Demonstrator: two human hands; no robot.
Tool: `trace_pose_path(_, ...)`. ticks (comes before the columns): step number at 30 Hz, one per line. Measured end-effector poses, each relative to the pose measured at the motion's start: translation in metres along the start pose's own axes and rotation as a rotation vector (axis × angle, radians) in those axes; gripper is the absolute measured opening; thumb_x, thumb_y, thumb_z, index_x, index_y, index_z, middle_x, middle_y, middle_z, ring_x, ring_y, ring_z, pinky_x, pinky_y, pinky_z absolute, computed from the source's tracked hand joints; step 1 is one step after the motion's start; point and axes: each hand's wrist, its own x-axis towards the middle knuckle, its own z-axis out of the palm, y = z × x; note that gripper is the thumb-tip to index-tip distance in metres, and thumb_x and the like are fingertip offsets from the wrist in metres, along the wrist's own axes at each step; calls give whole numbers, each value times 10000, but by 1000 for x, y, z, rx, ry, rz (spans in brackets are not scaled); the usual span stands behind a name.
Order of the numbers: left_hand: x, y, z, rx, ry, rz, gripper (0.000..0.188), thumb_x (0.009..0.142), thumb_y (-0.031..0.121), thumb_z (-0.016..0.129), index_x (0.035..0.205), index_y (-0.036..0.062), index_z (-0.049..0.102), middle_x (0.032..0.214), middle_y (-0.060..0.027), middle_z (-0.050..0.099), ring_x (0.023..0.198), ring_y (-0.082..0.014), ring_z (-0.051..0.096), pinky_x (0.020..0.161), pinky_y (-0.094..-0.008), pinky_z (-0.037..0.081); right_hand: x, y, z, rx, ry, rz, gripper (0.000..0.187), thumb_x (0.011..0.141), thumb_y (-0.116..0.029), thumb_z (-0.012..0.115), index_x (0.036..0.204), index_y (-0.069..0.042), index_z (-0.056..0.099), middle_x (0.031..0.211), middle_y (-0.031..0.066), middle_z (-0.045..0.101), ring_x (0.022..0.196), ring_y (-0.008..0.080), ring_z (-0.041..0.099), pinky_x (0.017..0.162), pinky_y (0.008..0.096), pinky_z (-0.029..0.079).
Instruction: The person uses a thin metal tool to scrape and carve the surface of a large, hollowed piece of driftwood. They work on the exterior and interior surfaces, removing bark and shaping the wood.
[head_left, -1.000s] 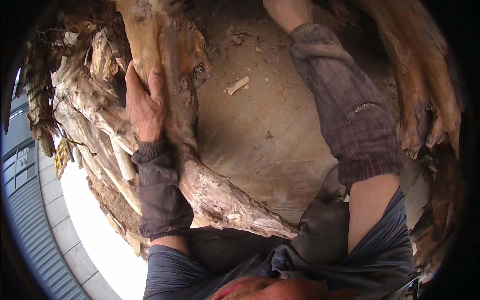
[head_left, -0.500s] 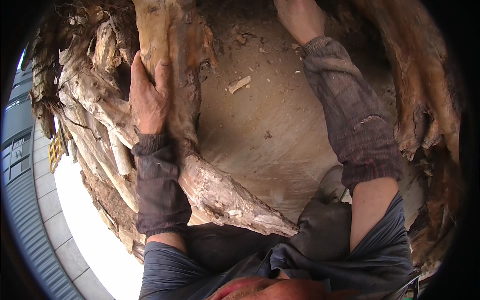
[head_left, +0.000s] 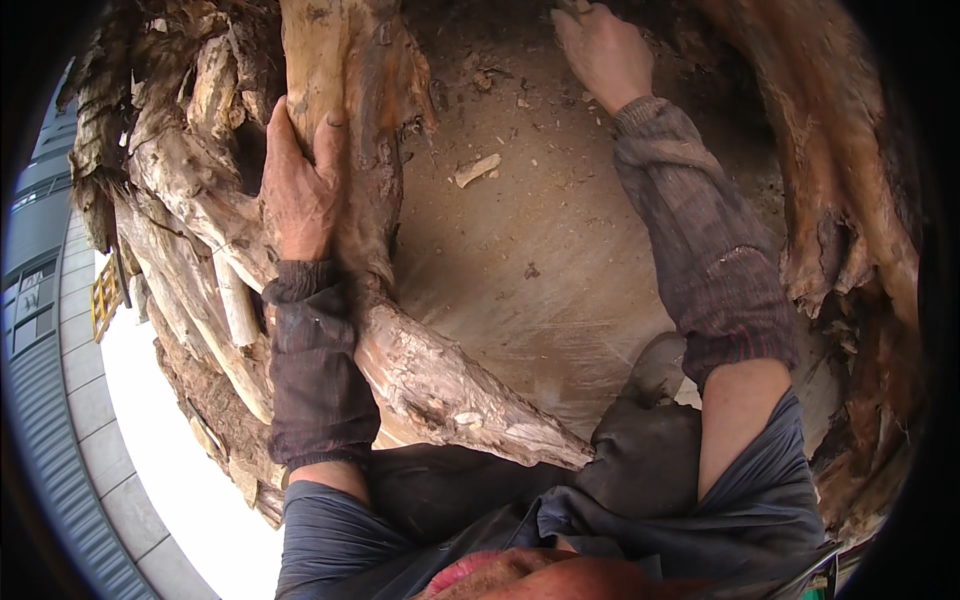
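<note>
My left hand (head_left: 300, 195) grips a thick upright root or trunk (head_left: 372, 160) of bare, weathered wood. Its thumb lies on the front, and the other fingers go round the left edge, partly out of sight. Below it, a pale broken limb (head_left: 460, 385) slants down to the right and tapers to a point near my leg. At the far upper edge my right hand (head_left: 605, 58) is closed, knuckles up, over the dirt-strewn floor. Something small shows at its fingertips, cut off by the picture's edge, and I cannot make out what it is.
A brown floor (head_left: 500, 260) carries crumbs of dirt and a pale wood chip (head_left: 477, 170). Gnarled roots (head_left: 190, 190) crowd the left side. Another large reddish-brown trunk (head_left: 825, 150) stands at right. A dark boot (head_left: 655, 375) rests between my arms. Beyond the left roots is a yellow lattice (head_left: 105, 297).
My right hand has come slightly nearer, so more of its fingers show at the upper edge. My left hand keeps its place on the wood. The whole view has shifted slightly.
</note>
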Motion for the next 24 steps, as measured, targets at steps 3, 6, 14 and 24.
trace_pose_path(3, 0, -1, 1, -8, -14, -11, 634, 1007, 474, 563, 1423, 2, 484, 1266, -253, 637, 1178, -357, 630, 968, -406, 493, 0, -2, 3, 2, -12, 22, 476, 946, -451, 584, 930, 15, 678, 821, 262, 711, 800, 452, 702, 751, 538, 558)
trace_pose_path(6, 0, -5, 2, 53, 35, 45, 634, 1006, 473, 561, 1425, 4, 480, 1276, -254, 633, 1192, -373, 623, 972, -413, 495, 1, -2, 8, -60, -28, 1, 475, 946, -445, 583, 944, 20, 679, 825, 259, 713, 807, 462, 696, 775, 533, 555)
trace_pose_path(14, 2, -5, 1, 21, 11, 18, 676, 960, 470, 634, 1383, -38, 491, 1244, -265, 627, 1128, -422, 625, 915, -447, 520, -2, -8, 6, -59, -51, 35, 500, 948, -464, 577, 988, 25, 671, 898, 290, 706, 901, 489, 677, 833, 540, 533)
trace_pose_path(24, -1, -14, 5, 62, 98, 61, 665, 958, 509, 627, 1391, 17, 514, 1261, -225, 638, 1128, -382, 646, 918, -430, 523, -32, -18, -41, -76, -160, 113, 516, 911, -452, 619, 1041, 46, 655, 934, 280, 705, 951, 446, 682, 873, 461, 515)
